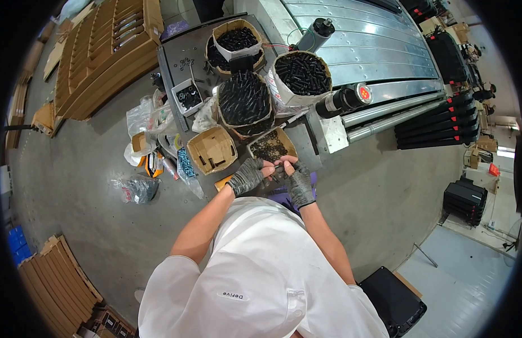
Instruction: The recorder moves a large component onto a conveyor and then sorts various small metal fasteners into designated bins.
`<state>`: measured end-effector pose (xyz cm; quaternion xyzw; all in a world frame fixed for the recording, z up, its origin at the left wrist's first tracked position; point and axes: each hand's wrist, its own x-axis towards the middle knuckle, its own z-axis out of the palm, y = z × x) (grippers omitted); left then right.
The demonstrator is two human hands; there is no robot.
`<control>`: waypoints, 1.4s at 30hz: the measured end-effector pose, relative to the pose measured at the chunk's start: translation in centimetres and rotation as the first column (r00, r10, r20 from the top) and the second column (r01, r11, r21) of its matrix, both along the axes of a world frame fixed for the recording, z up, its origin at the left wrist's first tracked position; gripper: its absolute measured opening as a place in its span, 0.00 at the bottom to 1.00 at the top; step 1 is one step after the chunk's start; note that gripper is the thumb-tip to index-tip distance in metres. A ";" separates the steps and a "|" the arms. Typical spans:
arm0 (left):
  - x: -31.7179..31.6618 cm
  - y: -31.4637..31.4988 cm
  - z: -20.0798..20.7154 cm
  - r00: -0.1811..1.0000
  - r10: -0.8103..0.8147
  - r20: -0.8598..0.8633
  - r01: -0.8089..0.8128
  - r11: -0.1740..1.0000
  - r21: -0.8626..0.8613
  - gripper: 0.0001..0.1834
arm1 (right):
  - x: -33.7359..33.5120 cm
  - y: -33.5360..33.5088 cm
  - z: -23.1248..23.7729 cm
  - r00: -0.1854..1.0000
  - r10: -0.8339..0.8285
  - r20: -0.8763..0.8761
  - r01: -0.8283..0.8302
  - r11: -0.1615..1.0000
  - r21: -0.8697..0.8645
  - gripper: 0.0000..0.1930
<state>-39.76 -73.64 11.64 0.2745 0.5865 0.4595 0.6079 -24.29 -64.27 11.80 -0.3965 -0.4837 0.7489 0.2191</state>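
My left hand point(250, 176) and my right hand point(299, 185) wear grey fingerless gloves and meet at the near edge of the bench. The bare fingertips of both are pinched together on something too small to make out. Just beyond them is an open carton point(287, 139) of small black rings point(268, 147). To its left stands a cardboard box point(200, 145) with a few short black pieces inside. A heap of black cylindrical parts point(245, 101) rises from a box farther back.
At the back right of the bench is a white-sided box point(283, 99) full of black parts; another white box point(237, 55) stands behind. A small white tray point(178, 92) lies left. Metal rollers point(393, 115) and a red-topped black knob point(351, 99) are at right. Plastic bags point(138, 188) lie on the left.
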 end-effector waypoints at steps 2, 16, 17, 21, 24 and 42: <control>-0.1 0.0 0.2 1.000 0.007 0.013 -0.007 1.000 -0.031 0.15 | -0.2 -0.2 0.4 0.996 -0.071 -0.057 0.063 0.990 -0.124 0.10; 0.5 -1.9 -4.4 0.982 0.108 0.157 -0.107 0.994 -0.016 0.19 | -0.2 -0.7 0.7 0.979 0.077 0.188 -0.076 0.997 -0.013 0.13; 0.4 -2.1 -4.0 0.980 0.132 0.149 -0.132 0.991 -0.012 0.19 | -0.3 -0.6 0.7 0.980 0.059 0.188 -0.063 0.998 0.015 0.13; -0.3 -3.3 -3.6 0.933 0.226 0.279 -0.223 0.974 -0.043 0.18 | 0.6 1.7 -4.8 0.995 -0.047 0.086 0.045 0.999 0.029 0.12; -1.0 -5.2 -3.9 0.906 0.289 0.310 -0.288 0.956 -0.050 0.16 | 0.3 3.6 -7.9 0.905 0.134 0.404 -0.288 0.892 0.349 0.16; -0.3 -10.6 -2.2 0.909 0.337 0.245 -0.346 0.938 -0.008 0.13 | -6.7 3.2 -10.8 0.448 0.055 0.892 -0.869 0.262 0.420 0.11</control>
